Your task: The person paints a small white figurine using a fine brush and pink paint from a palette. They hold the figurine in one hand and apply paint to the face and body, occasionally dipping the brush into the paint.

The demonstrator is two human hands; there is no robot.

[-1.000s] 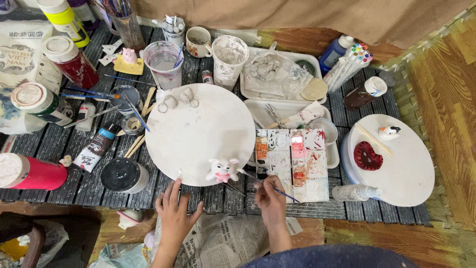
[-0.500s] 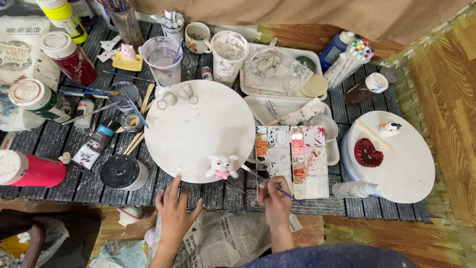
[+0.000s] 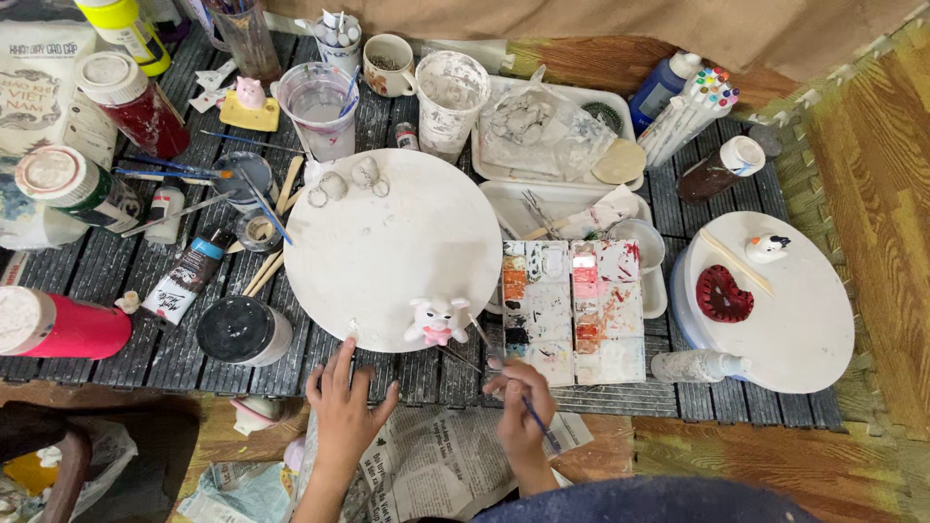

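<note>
A small white and pink clay figure [image 3: 437, 321] stands at the near edge of a round white board [image 3: 387, 242]. My left hand [image 3: 344, 407] rests flat on the dark slatted table just below that board's rim, fingers spread, holding nothing. My right hand [image 3: 518, 402] holds a thin blue-handled paintbrush [image 3: 539, 426], its tip pointing up toward the figure. A paint-stained rectangular palette [image 3: 573, 310] lies just to the right of my right hand.
Paint bottles, tubes, jars and cups crowd the left and back. A second round board [image 3: 780, 310] at right carries a red heart piece and a small penguin-like figure. A clear water cup [image 3: 315, 102], white trays and a bundle of markers [image 3: 693, 111] stand behind. Newspaper [image 3: 436, 465] lies under my arms.
The view has barely shifted. My right hand with the brush has drawn slightly away from the figure; my left hand stays at the board's edge.
</note>
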